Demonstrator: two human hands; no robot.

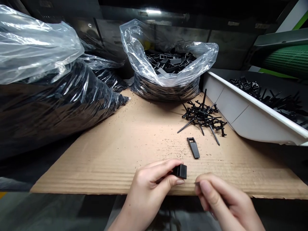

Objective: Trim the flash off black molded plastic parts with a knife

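Currently left hand [149, 186] pinching black plastic part [183, 171] between thumb and index, above near edge of cardboard sheet [101, 154]. Right hand [226, 197] at part's 4 o'clock, apart; fingertips closed on thin dark sliver [197, 183], mostly hidden. From held part: 1 loose tapered clip [194, 150] at 1 o'clock, black sprue pile [203, 116] beyond, open bag [166, 91] at 12, white bin [240, 110] at 2.

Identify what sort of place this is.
Likely a factory or workshop: a clear bag of black parts, a tangle of thin black pieces on cardboard, and a white tray holding more.
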